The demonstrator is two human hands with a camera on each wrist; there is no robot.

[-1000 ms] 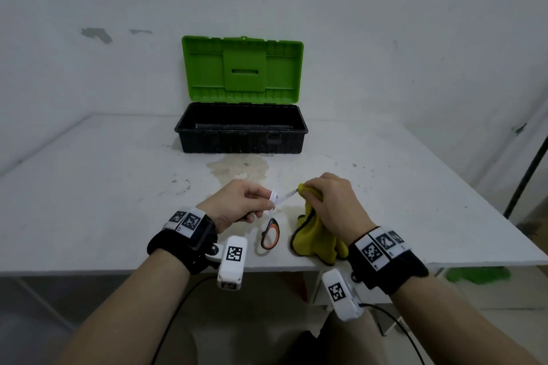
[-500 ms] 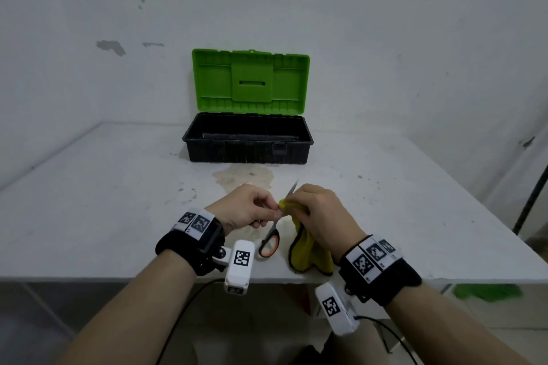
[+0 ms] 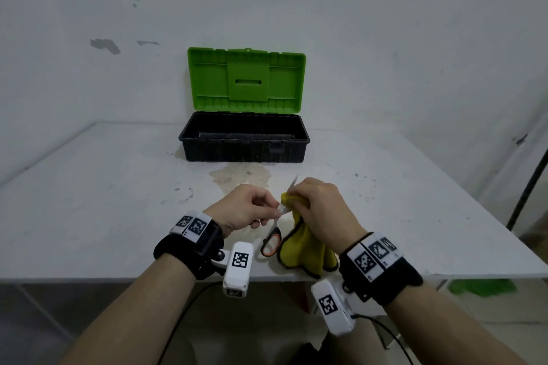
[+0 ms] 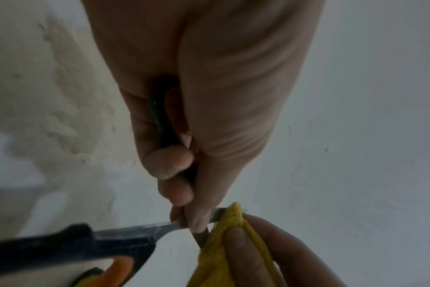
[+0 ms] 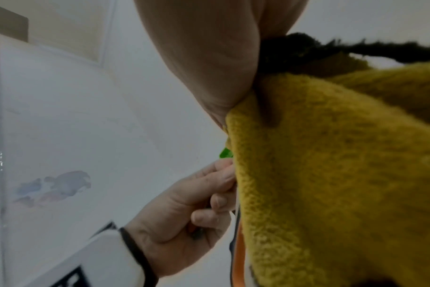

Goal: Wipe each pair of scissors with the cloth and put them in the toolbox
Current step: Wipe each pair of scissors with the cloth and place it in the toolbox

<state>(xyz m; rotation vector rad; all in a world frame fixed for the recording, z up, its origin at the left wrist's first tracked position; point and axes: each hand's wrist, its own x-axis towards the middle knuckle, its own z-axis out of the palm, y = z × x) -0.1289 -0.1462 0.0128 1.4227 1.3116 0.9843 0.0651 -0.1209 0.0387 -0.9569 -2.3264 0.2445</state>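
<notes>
room: plain white wall (image 3: pixel 385 24) with a few scuffed grey patches, person at the near edge of a white desk (image 3: pixel 89 201)
desk: brownish stain (image 3: pixel 240 176) in front of the toolbox, small dark specks around it
toolbox (image 3: pixel 244 147): black body, green lid (image 3: pixel 246 80) stood open against the wall, at the back of the desk, well apart from both hands; nothing discernible inside from the head view
scissors (image 3: pixel 271 241): black-and-orange handles, spread open, held up above the near desk edge between the two hands; one handle loop hangs free, one blade tip pokes up past the right knuckles
left hand (image 3: pixel 243 209): fingers curled, clamped on the scissors. Wrist view shows one black handle (image 4: pixel 163 124) running through the fist and the fingertips (image 4: pixel 177 215) pinching a blade near the pivot
cloth (image 3: pixel 299 249): yellow, dark stitched edge, bunched around one blade at the top, rest hanging down to the desk edge
right hand (image 3: pixel 323 210): closed on the cloth, fingers (image 4: pixel 243 250) pressing it onto the blade (blade itself mostly buried in fabric, exact contact hard to read)
wrists: black straps with white marker-tagged camera units on both
floor: something green (image 3: pixel 482 287) below the desk's right side, blurred
</notes>
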